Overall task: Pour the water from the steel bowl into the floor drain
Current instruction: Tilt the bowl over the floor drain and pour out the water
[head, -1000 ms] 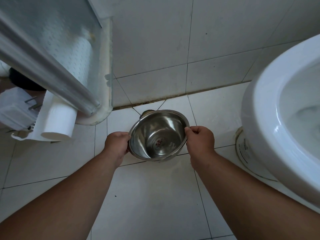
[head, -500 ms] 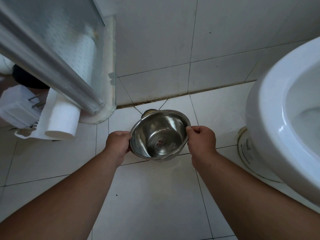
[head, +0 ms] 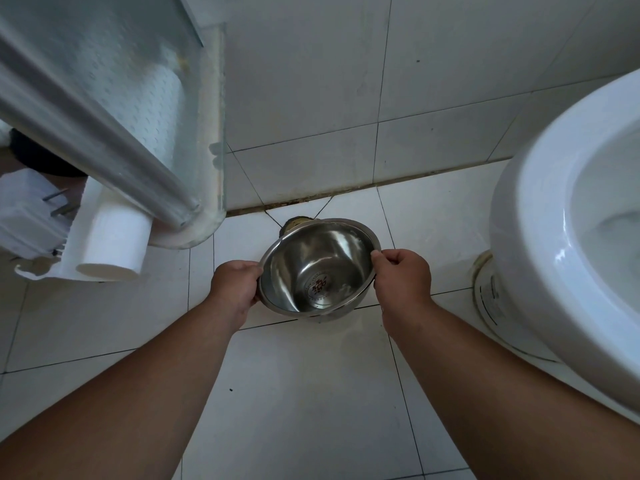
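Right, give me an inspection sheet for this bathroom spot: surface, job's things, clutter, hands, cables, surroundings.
Surface: white tiled floor with dark grout lines; grime along the joint with the wall.
Job's things: steel bowl held above the floor, tipped; whether water remains inside cannot be told. Floor drain partly hidden behind the bowl's far rim.
Clutter: toilet paper roll on a white holder at left.
Hands: left hand grips the bowl's left rim; right hand pinches the right rim.
Cables: nothing seen.
Surroundings: toilet at right, glass shower door at upper left, tiled wall behind.
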A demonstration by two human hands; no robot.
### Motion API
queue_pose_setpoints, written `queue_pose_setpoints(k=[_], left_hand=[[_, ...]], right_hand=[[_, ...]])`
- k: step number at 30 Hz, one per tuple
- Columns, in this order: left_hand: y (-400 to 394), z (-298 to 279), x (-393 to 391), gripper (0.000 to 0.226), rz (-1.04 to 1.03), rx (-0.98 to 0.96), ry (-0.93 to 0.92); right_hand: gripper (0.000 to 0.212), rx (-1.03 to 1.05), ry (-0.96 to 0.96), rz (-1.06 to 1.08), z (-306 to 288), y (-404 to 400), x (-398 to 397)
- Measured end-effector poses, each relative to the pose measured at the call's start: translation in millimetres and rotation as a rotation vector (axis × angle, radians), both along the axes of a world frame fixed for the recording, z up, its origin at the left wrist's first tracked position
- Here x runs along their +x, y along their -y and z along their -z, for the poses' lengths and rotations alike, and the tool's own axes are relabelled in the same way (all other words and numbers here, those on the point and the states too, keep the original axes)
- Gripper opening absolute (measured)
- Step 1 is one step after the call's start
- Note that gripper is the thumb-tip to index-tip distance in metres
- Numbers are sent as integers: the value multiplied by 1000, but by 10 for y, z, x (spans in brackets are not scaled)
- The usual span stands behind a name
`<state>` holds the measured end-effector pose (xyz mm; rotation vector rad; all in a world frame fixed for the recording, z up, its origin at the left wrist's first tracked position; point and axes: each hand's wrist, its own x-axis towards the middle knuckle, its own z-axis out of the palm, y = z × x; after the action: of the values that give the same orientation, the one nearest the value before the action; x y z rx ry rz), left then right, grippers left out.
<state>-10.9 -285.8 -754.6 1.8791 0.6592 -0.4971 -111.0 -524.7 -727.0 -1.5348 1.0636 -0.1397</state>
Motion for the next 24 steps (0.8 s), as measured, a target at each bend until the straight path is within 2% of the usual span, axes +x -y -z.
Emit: queue_pose_setpoints(k=[24], left_hand=[[-26, 55, 12, 21, -10, -27, -4]], right_hand=[[26, 2, 0, -13, -38, 9, 9]])
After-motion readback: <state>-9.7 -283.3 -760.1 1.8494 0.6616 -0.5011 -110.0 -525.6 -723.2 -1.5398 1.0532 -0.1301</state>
